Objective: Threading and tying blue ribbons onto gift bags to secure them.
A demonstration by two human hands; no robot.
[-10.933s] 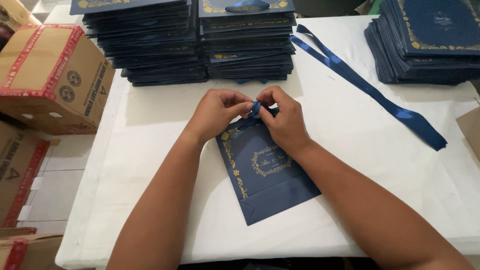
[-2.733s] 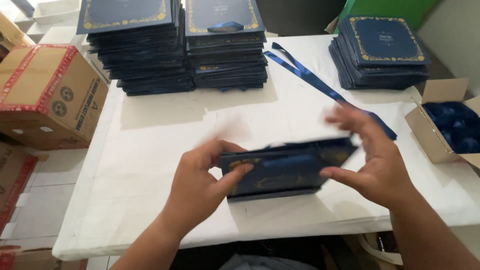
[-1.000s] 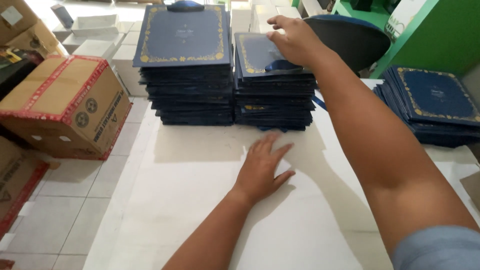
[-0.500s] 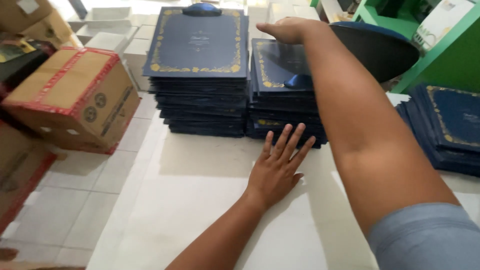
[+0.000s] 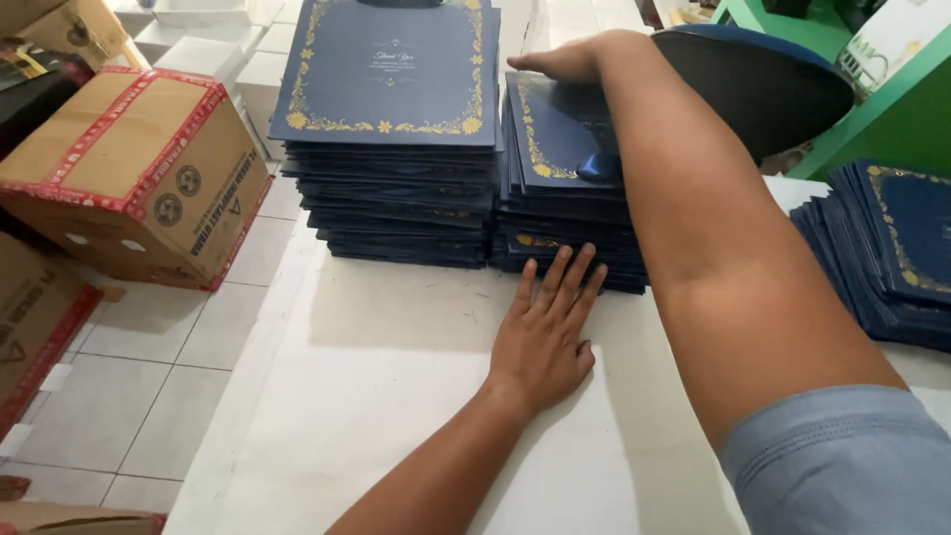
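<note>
Far left on the white table [image 5: 396, 396] stands a tall stack of navy bags [image 5: 391, 129], gold borders on the top face. At the right edge lies a lower, fanned pile of the same bags [image 5: 897, 248]. Left of the table, on the tiled floor [image 5: 149, 396], sits a cardboard box with red tape [image 5: 129, 178]. Far right, a dark round thing [image 5: 763, 84], maybe a chair seat, before a green shelf [image 5: 892, 109].

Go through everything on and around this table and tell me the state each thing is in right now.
Left hand: flat on the table, fingertips against the middle stack.
Right hand: resting on the middle stack's top.
Middle stack: piled flat.
Left stack: piled flat, untouched.
Cardboard box: taped shut.
</note>
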